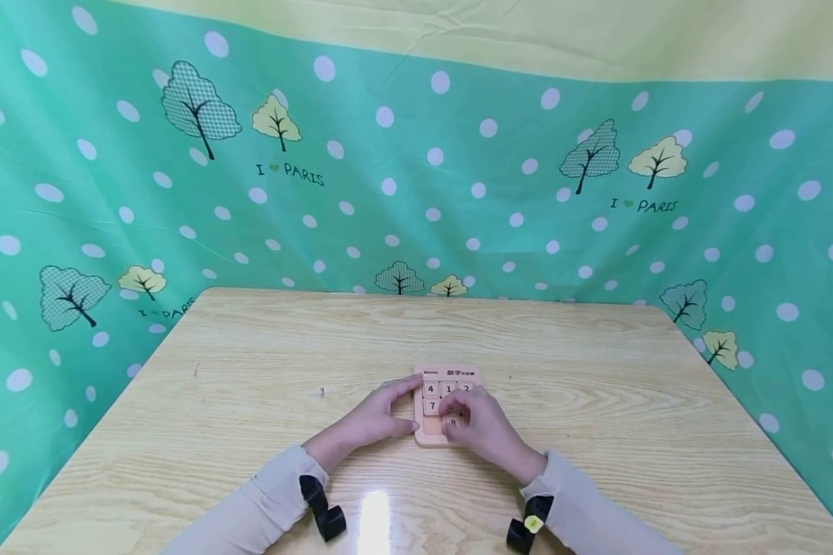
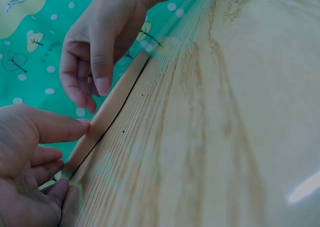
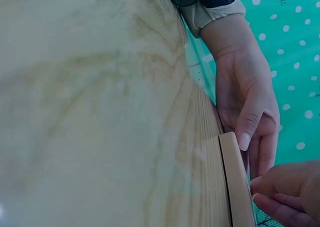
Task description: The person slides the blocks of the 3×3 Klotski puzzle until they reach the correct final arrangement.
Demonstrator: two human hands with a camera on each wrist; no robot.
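Observation:
A pink sliding number puzzle (image 1: pixel 428 442) lies flat on the table, its tiles marked 4, 1, 2, 7 and 8 showing between the fingers. One bare slot sits at its lower left, below the 7 tile (image 1: pixel 432 406). Along the puzzle's left edge rests my left hand (image 1: pixel 369 416), index finger near the top corner and thumb near the bottom one. My right hand (image 1: pixel 483 428) is bent over the lower right, its thumb and index fingertips close around the 8 tile (image 1: pixel 454 422); it covers other tiles. From the left wrist view, only the puzzle's side (image 2: pixel 107 109) shows.
The wood-grain table (image 1: pixel 284 347) extends around the puzzle on all sides. Behind it hangs a green curtain (image 1: pixel 403 185) with dots and trees. Each wrist wears a black strap-on device, such as the left one (image 1: pixel 322 509).

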